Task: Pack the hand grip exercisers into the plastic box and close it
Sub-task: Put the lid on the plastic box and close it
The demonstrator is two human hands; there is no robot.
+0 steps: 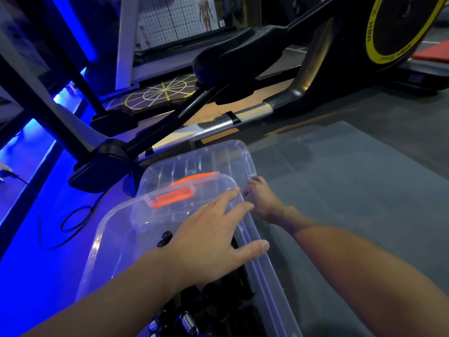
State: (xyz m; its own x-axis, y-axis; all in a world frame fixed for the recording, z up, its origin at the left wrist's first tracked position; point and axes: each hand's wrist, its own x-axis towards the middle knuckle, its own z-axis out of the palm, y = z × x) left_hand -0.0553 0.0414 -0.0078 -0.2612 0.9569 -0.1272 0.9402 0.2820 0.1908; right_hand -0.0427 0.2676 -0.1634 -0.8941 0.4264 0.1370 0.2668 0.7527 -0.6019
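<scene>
While the lid (201, 159) is gripped at its right edge by the right hand (261, 198), it is steadied by the flat, spread left hand (211, 234). Only the far end of the box (269, 280) appears covered; exercisers (206, 310) lie at the uncovered near end.

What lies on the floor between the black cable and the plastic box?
Nothing: the head view shows only bare, blue-lit floor between the black cable and the plastic box.
</scene>
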